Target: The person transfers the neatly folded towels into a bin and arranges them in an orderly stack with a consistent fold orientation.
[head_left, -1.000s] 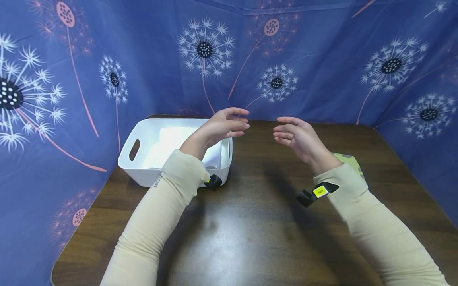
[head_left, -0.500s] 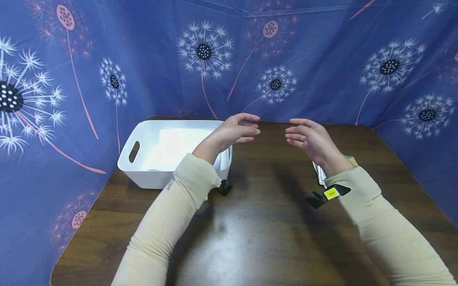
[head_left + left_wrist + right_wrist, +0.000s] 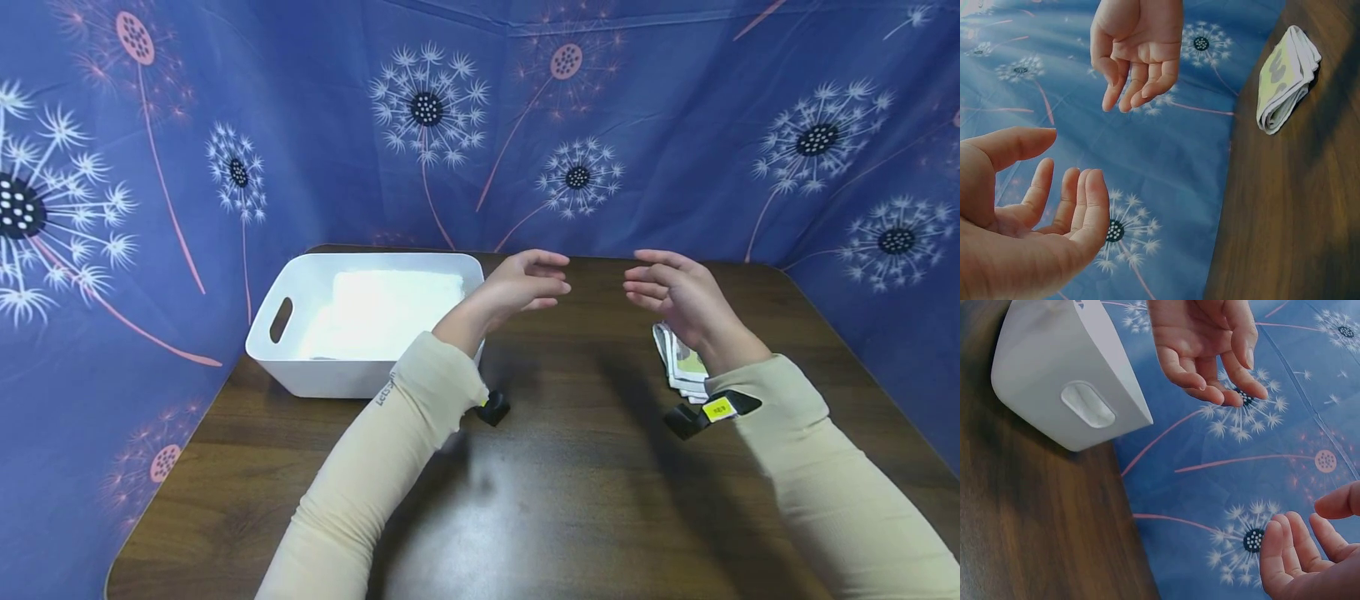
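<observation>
Both hands are raised above the table, palms facing each other with a gap between them. My left hand (image 3: 517, 292), fingers loosely bent and holding nothing, is just right of the white bin (image 3: 345, 375). The right hand (image 3: 686, 300) is likewise relaxed and holds nothing. Below and behind it a folded cloth (image 3: 678, 367), white with a green and grey pattern, lies on the table, partly hidden by the hand and wrist in the head view. In the left wrist view the whole folded cloth (image 3: 1288, 78) shows. White material (image 3: 397, 308) lies inside the bin.
The brown wooden table (image 3: 570, 500) has a rounded left corner. A blue curtain (image 3: 480, 125) with dandelion prints hangs behind and along both sides. An oval handle hole (image 3: 1088, 405) shows in the bin's end wall. Small black wrist cameras (image 3: 686, 421) are strapped to the sleeves.
Both hands have drifted to the right together, keeping about the same pose. More of the bin's right end and of the folded cloth has come into sight.
</observation>
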The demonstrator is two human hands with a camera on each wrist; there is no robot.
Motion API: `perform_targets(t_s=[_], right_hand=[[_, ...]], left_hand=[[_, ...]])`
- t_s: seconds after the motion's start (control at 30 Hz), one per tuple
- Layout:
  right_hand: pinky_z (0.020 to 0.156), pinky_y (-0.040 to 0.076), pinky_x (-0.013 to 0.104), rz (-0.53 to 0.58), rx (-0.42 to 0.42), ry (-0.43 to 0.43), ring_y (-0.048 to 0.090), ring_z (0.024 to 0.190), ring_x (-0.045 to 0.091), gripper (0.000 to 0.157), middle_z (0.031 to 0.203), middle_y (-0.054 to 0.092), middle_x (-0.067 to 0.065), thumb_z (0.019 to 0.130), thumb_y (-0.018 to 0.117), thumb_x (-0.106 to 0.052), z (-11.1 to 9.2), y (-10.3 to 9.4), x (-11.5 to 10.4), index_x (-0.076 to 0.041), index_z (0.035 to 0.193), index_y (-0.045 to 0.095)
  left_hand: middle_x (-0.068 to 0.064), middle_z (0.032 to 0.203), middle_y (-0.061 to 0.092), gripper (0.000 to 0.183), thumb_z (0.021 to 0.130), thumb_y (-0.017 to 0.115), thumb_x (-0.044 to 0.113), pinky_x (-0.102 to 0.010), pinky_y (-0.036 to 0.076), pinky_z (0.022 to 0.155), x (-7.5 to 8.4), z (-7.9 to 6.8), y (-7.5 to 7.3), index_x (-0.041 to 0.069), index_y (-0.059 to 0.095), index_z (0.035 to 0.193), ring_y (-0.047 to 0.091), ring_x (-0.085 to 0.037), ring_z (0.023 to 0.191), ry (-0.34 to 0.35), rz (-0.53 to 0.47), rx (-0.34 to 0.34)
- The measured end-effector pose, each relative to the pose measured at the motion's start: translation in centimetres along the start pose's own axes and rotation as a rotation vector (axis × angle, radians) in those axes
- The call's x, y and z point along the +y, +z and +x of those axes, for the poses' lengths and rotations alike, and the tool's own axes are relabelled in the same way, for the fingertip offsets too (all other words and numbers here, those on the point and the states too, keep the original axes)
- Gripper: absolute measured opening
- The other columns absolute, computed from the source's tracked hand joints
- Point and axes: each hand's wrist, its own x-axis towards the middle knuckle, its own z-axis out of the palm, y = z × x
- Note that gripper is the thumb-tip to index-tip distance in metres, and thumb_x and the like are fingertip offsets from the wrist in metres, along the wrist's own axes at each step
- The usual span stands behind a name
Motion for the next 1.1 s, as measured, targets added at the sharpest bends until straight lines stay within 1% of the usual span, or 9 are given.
perform_targets(t_s=[0.1,0.33,0.57,0.67,0.8,0.97,1.1], right_hand=[[0.071,0.054,0.027,0.017,-0.001,-0.006,0.065,0.078,0.017,0.020,0.087,0.066,0.006,0.096,0.048,-0.007,0.0,-0.6,-0.1,-0.005,0.115,0.048],[0.074,0.053,0.026,-0.043,0.056,-0.005,0.065,0.078,0.015,0.015,0.087,0.067,0.002,0.095,0.052,-0.012,-0.4,-2.3,-0.4,-0.014,0.108,0.057],[0.071,0.054,0.026,0.023,0.062,-0.020,0.066,0.075,0.017,0.011,0.086,0.068,0.005,0.092,0.058,-0.011,-0.6,-4.4,-0.6,-0.015,0.100,0.064],[0.070,0.054,0.026,0.044,0.060,-0.025,0.066,0.074,0.018,0.011,0.085,0.068,0.006,0.092,0.058,-0.010,-0.8,-5.3,-0.6,-0.014,0.098,0.065],[0.070,0.054,0.026,0.064,0.066,-0.027,0.066,0.075,0.019,0.011,0.085,0.068,0.007,0.091,0.058,-0.009,-0.9,-6.3,-0.9,-0.013,0.099,0.065],[0.069,0.055,0.028,0.124,0.080,-0.024,0.067,0.074,0.022,0.010,0.085,0.068,0.010,0.089,0.062,-0.008,-1.1,-7.8,-0.9,-0.010,0.099,0.065],[0.069,0.055,0.030,0.156,0.095,-0.016,0.067,0.075,0.023,0.011,0.084,0.068,0.010,0.090,0.060,-0.008,-1.4,-9.1,-0.7,-0.010,0.099,0.066]], left_hand=[[-0.011,0.114,0.056,0.040,0.086,0.063,-0.001,-0.031,0.050,0.086,-0.2,0.2,0.5,0.006,0.054,0.124,0.059,-0.020,0.101,0.006,-0.008,0.012],[-0.008,0.106,0.059,0.039,0.084,0.066,-0.001,-0.031,0.051,0.082,-1.0,0.8,2.1,0.006,0.057,0.121,0.060,-0.018,0.096,0.027,-0.012,0.025],[-0.004,0.100,0.060,0.038,0.083,0.067,-0.003,-0.028,0.052,0.077,-1.8,1.4,3.4,0.007,0.058,0.119,0.060,-0.015,0.090,0.029,-0.031,0.026],[-0.003,0.098,0.061,0.038,0.082,0.067,-0.003,-0.027,0.053,0.076,-2.0,1.7,3.9,0.007,0.059,0.118,0.060,-0.013,0.088,0.031,-0.046,0.019],[-0.003,0.097,0.062,0.039,0.082,0.067,-0.003,-0.028,0.053,0.077,-2.2,1.9,4.6,0.006,0.059,0.119,0.062,-0.013,0.087,0.032,-0.055,0.022],[-0.003,0.098,0.062,0.040,0.082,0.067,-0.004,-0.030,0.052,0.079,-2.7,2.2,5.4,0.007,0.059,0.119,0.062,-0.014,0.086,0.016,-0.082,0.028],[-0.001,0.096,0.062,0.039,0.082,0.068,-0.003,-0.031,0.052,0.081,-3.2,2.4,5.7,0.009,0.059,0.119,0.063,-0.012,0.085,0.003,-0.082,0.033]])
